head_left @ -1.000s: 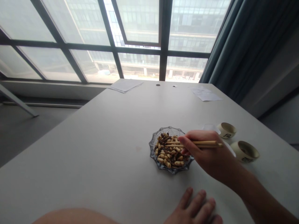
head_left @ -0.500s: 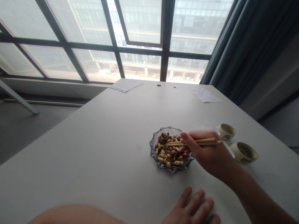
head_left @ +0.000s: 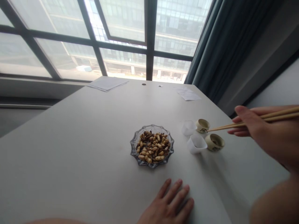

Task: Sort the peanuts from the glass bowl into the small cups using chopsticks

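My right hand (head_left: 263,127) is closed around a pair of wooden chopsticks (head_left: 229,126), raised at the right side. Their tips overlap the front of the farther small cream cup (head_left: 202,126) in the view; whether they pinch anything is too small to tell. A nearer cream cup (head_left: 215,143) with dark markings has something dark inside. Left of the cups are two translucent plastic cups, a nearer one (head_left: 196,144) and a farther one (head_left: 188,127). My left hand (head_left: 167,202) lies flat on the table, fingers spread, in front of a glass bowl (head_left: 133,152) of peanuts and dark seeds (head_left: 153,147).
The white table (head_left: 93,130) stretches toward a window wall. At its far end lie a stack of papers (head_left: 107,83) at left and loose sheets (head_left: 188,94) at right. Two round holes are in the far tabletop. A dark curtain (head_left: 210,53) hangs at right.
My right hand, with the chopsticks, has moved right from above the bowl to beyond the cups. The plastic cups are now uncovered. The view has turned right; my left hand stays on the table.
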{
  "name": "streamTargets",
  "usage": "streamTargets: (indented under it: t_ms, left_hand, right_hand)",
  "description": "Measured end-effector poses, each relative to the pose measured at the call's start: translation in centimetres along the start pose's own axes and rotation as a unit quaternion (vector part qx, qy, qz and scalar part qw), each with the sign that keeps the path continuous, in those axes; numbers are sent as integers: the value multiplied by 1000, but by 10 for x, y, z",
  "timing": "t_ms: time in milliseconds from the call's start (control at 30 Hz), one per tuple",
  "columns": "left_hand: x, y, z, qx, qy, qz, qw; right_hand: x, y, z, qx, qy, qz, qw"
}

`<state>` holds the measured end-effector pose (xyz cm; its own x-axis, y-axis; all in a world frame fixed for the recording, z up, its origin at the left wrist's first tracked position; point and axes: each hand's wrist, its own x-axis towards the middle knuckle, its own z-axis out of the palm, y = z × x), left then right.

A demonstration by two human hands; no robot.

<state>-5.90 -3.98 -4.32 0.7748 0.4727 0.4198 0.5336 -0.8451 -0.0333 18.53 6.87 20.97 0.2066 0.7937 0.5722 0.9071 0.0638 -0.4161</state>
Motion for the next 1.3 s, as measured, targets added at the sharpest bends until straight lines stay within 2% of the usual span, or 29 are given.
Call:
streamTargets:
  t_ms: [100, 167, 267, 367, 533, 767, 867, 967, 1033, 1167, 1300]
  left_hand:
    - [-1, -1, 2, -12, -10, -2, 1000]
    - [0, -2, 1, -15, -17, 0, 1000]
    - [0, -3, -2, -17, -27, 4, 999]
    - [0, -4, -4, -21, -39, 5, 999]
    - [0, -3, -5, -33, -40, 6, 999]
    - [0, -1, -5, -30, -32, 0, 999]
    - [1, -1, -4, -24, -25, 2, 999]
    - [1, -1, -4, -19, -7, 1, 1000]
    - [2, -1, -4, -12, 14, 3, 1000]
    - [4, -1, -8, 18, 17, 6, 1000]
    - [4, 1, -9, 34, 20, 2, 999]
  right_hand:
    - [17, 15, 9, 22, -33, 107, 993]
    - [27, 27, 24, 53, -69, 147, 985]
    - [37, 45, 45, 99, -116, 137, 979]
    - [40, 55, 55, 166, -110, 107, 974]
    - [38, 48, 51, 144, -78, 144, 976]
    - [43, 42, 48, 62, -146, 164, 974]
    - [39, 30, 37, 52, -121, 171, 976]
    - [23, 5, 24, 93, -54, 104, 989]
    - [9, -16, 22, 160, -51, 27, 985]
    - [-20, -54, 41, 281, -188, -63, 939]
    - [-40, -73, 70, 314, -299, -125, 893]
